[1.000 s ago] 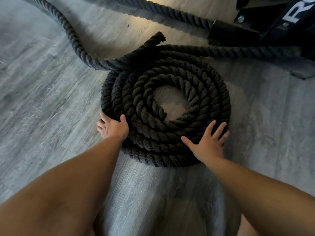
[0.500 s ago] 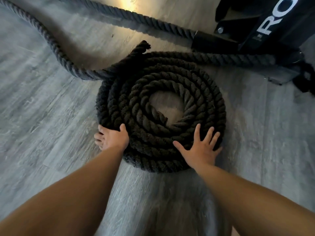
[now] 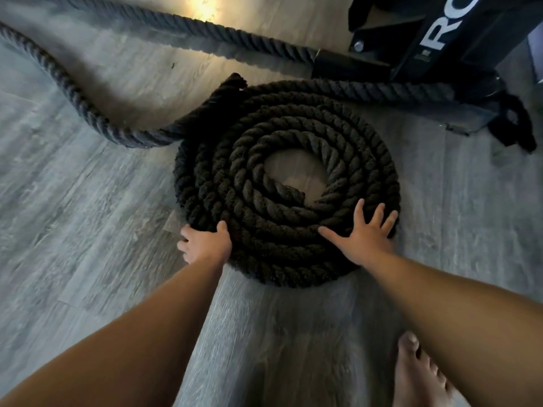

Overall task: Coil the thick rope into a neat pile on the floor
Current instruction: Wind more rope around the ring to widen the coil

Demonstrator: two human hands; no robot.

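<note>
A thick black rope (image 3: pixel 282 236) lies wound in a flat spiral coil on the grey wood floor (image 3: pixel 88 215), with bare floor showing in its centre. My left hand (image 3: pixel 205 245) cups the coil's near-left outer edge, fingers curled around the outside turn. My right hand (image 3: pixel 365 233) rests flat on top of the near-right turns with fingers spread. An uncoiled length of rope (image 3: pixel 73 92) leaves the coil's far-left side and curves off to the upper left. A frayed rope end (image 3: pixel 235 80) sticks up at the coil's far side.
A black metal equipment base (image 3: pixel 426 48) with white lettering stands at the upper right; two rope lengths run to it. A black strap (image 3: pixel 514 124) lies at its foot. My bare foot (image 3: pixel 417 374) is on the floor at the bottom right.
The view has drifted so the coil sits lower in frame and my foot shows. My right hand has slid slightly left and further onto the coil. My left hand keeps its hold.
</note>
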